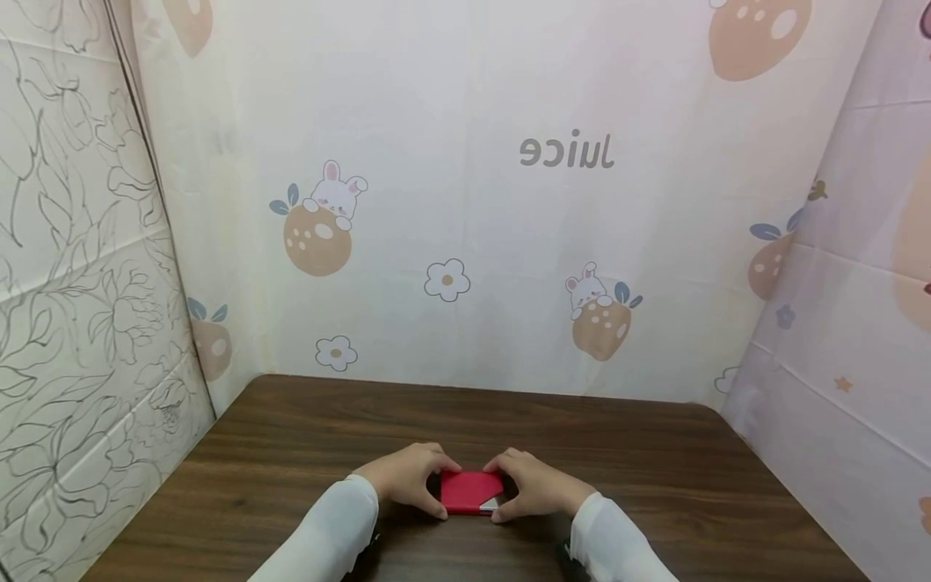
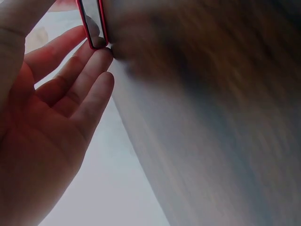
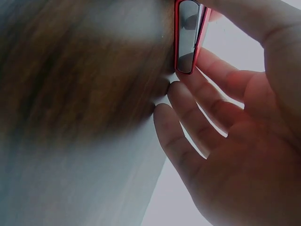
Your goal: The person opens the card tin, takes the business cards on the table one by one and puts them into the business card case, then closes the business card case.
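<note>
A flat red card case (image 1: 467,490) lies at the table's near middle, a silvery corner showing at its front right. My left hand (image 1: 407,475) grips its left end, thumb at the near edge and fingers at the far edge. On the opposite end, my right hand (image 1: 537,485) holds it the same way. Shiny mirror-like end faces with red rims show on the card case (image 2: 95,23) in the left wrist view and on the card case (image 3: 186,40) in the right wrist view. Fingertips of both hands reach down to the tabletop.
The dark wood-grain table (image 1: 327,412) has rounded far corners. Behind it hangs a pale curtain (image 1: 465,210) printed with rabbits, fruit and flowers. Patterned hangings close in the left side (image 1: 80,267) and the right side (image 1: 851,323).
</note>
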Tool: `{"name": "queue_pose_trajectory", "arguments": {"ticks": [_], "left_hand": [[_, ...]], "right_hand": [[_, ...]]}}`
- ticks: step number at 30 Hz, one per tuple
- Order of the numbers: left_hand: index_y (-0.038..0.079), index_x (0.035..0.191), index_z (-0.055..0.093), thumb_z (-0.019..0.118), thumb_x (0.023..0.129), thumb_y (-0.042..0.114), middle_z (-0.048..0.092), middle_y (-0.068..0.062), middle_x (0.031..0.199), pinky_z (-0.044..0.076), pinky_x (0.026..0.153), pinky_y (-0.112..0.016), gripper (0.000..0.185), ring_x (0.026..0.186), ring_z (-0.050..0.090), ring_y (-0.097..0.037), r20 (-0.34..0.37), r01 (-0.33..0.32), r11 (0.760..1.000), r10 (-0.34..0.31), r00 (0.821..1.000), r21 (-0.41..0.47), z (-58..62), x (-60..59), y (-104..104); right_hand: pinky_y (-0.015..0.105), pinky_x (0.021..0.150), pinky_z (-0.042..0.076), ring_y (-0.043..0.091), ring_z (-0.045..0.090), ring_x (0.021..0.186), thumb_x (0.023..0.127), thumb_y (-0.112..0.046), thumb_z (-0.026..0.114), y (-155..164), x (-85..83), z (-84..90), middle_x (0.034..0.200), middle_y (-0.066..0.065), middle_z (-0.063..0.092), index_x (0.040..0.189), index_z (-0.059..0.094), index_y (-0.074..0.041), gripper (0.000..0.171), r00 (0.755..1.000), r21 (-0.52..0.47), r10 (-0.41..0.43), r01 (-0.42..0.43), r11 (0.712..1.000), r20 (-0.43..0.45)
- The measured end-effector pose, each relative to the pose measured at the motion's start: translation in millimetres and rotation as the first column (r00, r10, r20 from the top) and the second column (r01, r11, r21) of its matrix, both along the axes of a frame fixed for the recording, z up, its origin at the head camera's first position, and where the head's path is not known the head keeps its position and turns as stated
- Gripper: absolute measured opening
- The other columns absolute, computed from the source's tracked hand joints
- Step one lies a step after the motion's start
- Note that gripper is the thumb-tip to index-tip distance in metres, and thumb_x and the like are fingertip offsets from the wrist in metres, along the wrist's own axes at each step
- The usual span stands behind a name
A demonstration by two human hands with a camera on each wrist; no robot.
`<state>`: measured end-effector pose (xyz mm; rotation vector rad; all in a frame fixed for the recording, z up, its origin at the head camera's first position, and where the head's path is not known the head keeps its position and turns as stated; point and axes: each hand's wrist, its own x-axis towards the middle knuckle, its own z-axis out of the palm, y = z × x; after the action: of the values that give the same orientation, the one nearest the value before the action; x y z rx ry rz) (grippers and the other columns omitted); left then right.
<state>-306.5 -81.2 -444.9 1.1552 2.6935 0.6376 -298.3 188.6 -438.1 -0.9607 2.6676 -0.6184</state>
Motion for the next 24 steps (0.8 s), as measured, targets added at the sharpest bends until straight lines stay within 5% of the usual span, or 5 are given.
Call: {"name": "queue_pose_trajectory", "arguments": {"ticks": [17, 24], "left_hand": [[0.014, 0.132, 0.066, 0.084, 0.08, 0.042, 0.061, 0.008, 0.117, 0.048, 0.094, -0.028, 0.062, 0.107, 0.056, -0.007, 0.017, 0.0, 1.0, 0.0, 1.0, 0.019, -0.7, 1.4, -6], [0.011, 0.135, 0.063, 0.072, 0.091, 0.042, 0.062, 0.0, 0.129, 0.047, 0.101, -0.04, 0.054, 0.121, 0.056, -0.017, -0.014, -0.097, 0.992, 0.098, 0.995, 0.081, 3.9, 6.8, -18]], "right_hand": [[0.045, 0.1, 0.046, 0.016, 0.05, 0.116, 0.085, -0.047, 0.078, 5, 1.1, -2.8, 0.122, -0.007, 0.055, 0.132, 0.059, -0.018, 0.059, 1.0, 0.004, -0.008, 0.008, 1.0, -0.002], [0.056, 0.099, 0.046, 0.027, 0.05, 0.125, 0.091, -0.054, 0.068, 10, 12.8, 8.0, 0.134, 0.004, 0.055, 0.141, 0.054, -0.011, 0.068, 0.997, -0.043, -0.072, 0.071, 0.997, -0.014]]}}
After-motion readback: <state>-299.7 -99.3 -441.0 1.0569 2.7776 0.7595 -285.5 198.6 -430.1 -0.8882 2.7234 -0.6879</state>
